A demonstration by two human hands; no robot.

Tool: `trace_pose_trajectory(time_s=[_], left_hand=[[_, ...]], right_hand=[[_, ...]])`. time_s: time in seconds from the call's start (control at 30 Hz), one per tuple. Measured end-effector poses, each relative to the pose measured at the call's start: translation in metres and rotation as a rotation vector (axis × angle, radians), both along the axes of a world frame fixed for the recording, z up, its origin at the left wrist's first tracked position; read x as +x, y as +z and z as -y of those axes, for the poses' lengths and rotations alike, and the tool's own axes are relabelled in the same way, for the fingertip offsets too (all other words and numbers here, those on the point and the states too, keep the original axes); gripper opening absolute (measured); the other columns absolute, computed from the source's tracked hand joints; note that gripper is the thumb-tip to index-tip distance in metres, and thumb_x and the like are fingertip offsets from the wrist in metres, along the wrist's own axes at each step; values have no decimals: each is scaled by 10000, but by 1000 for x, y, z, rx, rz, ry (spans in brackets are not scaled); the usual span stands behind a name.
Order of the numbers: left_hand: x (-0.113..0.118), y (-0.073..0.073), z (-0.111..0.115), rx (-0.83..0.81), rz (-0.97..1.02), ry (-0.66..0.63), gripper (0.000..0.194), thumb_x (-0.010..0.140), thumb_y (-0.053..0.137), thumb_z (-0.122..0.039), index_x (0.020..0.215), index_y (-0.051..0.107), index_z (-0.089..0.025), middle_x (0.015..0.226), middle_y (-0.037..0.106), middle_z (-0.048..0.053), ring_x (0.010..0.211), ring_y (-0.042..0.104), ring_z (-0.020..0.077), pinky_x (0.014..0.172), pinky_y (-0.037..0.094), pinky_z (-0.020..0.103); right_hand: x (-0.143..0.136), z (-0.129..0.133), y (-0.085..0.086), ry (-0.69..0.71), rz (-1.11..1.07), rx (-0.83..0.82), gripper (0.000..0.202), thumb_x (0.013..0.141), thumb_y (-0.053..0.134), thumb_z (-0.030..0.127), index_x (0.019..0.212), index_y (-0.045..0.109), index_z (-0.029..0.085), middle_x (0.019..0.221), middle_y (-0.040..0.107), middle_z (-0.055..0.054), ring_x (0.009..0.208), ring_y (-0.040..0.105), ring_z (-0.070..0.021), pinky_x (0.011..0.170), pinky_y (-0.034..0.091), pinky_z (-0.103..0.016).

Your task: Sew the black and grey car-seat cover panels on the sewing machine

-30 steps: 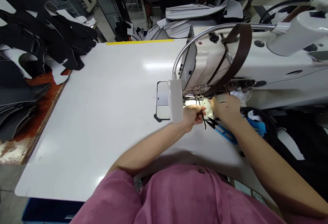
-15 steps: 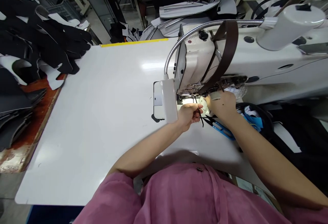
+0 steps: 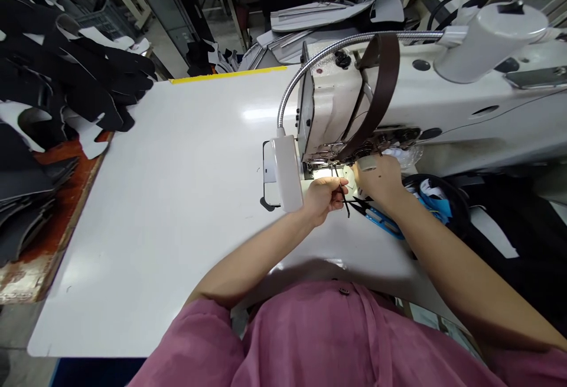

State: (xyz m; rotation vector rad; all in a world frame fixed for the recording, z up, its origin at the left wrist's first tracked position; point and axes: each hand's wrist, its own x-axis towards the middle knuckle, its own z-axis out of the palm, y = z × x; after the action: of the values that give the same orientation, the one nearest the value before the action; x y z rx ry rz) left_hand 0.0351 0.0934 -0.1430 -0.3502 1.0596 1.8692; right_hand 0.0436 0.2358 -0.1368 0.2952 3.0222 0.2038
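Note:
Under the head of a white sewing machine [image 3: 328,103], my left hand [image 3: 324,199] pinches a thin black strip [image 3: 345,199], which hangs from the needle area towards me. My right hand [image 3: 381,179] is beside the machine's lit plate, right of the left hand. Its fingertips are mostly hidden by the hand itself, so what they hold is not visible. Blue-handled snips [image 3: 381,220] lie on the table just below the right hand. A white lamp head [image 3: 287,173] on a bent metal neck hangs left of the needle area.
The white table [image 3: 177,198] extends to the left. Dark cut pieces [image 3: 75,74] are piled on a brown board at the far left. Grey pieces [image 3: 310,18] lie behind the machine. Black material [image 3: 509,198] and a dark ring-shaped item sit at the right.
The view has shifted slightly, so the machine and hands appear a little further left. Both hands keep nearly the same pose at the machine.

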Motion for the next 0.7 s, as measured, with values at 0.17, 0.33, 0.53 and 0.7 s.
trace_pose_trajectory(time_s=[0.17, 0.33, 0.53, 0.7], left_hand=[[0, -1, 0, 2, -41, -22, 144, 858, 436, -119, 783, 556, -98, 620, 506, 1, 438, 378, 30, 411, 281, 143], [-1, 3, 0, -8, -41, -20, 143, 855, 432, -113, 781, 553, -95, 621, 499, -1, 434, 370, 26, 408, 280, 140], [-1, 3, 0, -10, -41, -19, 137, 852, 443, -122, 783, 558, -96, 619, 500, -1, 433, 366, 27, 407, 281, 141], [0, -2, -1, 12, -41, -19, 145, 857, 440, -128, 783, 560, -94, 622, 502, 1, 437, 370, 29, 407, 280, 139]], right_hand=[[0, 1, -2, -22, 5, -23, 277, 778, 419, 83, 831, 690, 55, 822, 660, -229, 740, 634, -283, 600, 398, -322], [0, 3, -2, -64, -18, -25, 277, 788, 424, 101, 823, 697, 73, 842, 668, -214, 755, 641, -283, 609, 413, -320], [0, 5, 6, -45, 59, -16, 308, 789, 387, 81, 847, 690, 70, 860, 675, -206, 791, 645, -283, 605, 402, -308], [0, 5, 4, -49, 42, 8, 289, 829, 392, 139, 834, 674, 79, 818, 664, -198, 778, 637, -289, 576, 360, -301]])
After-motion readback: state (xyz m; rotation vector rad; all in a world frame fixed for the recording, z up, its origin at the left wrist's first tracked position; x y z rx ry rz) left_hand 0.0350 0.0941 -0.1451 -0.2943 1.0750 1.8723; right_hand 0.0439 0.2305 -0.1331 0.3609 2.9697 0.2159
